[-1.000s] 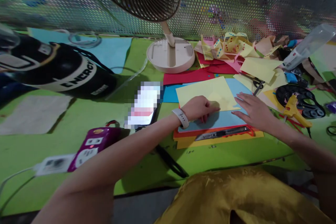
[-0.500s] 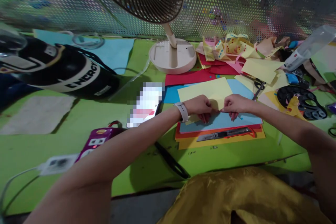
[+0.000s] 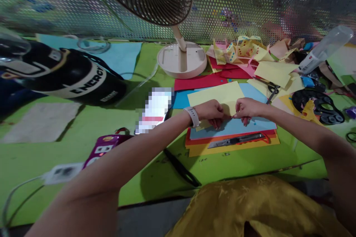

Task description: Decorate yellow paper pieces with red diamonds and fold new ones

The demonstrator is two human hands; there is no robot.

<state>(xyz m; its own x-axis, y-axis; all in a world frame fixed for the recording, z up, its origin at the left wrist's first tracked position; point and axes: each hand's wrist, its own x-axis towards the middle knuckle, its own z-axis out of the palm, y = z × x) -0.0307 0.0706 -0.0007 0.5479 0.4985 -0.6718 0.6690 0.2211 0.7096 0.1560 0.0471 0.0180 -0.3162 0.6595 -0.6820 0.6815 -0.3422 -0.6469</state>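
Observation:
Curled with fingertips together, my left hand [image 3: 213, 112] holds the near edge of a sheet of pale yellow paper [image 3: 215, 95]. My right hand [image 3: 246, 109] pinches at the same edge, a short gap to the right, with thumb and forefinger together. The paper between the hands looks folded, though the fingers partly hide it. Beneath lies a light blue sheet [image 3: 250, 89] on a stack with orange paper [image 3: 200, 142]. Just in front of my hands, a utility knife [image 3: 237, 140] rests on the stack.
A fan [image 3: 182, 59] stands behind the paper, near a lit phone [image 3: 155, 109]. Farther left are a large black bottle [image 3: 91, 77] and a purple power strip [image 3: 104, 146]. Paper scraps [image 3: 247, 50], scissors [image 3: 273, 92], a glue gun [image 3: 310, 113] and a clear bottle [image 3: 326, 50] lie right.
My right fingertips have shifted very slightly at the paper's edge. The left hand stays almost in place, and the whole view has moved a little.

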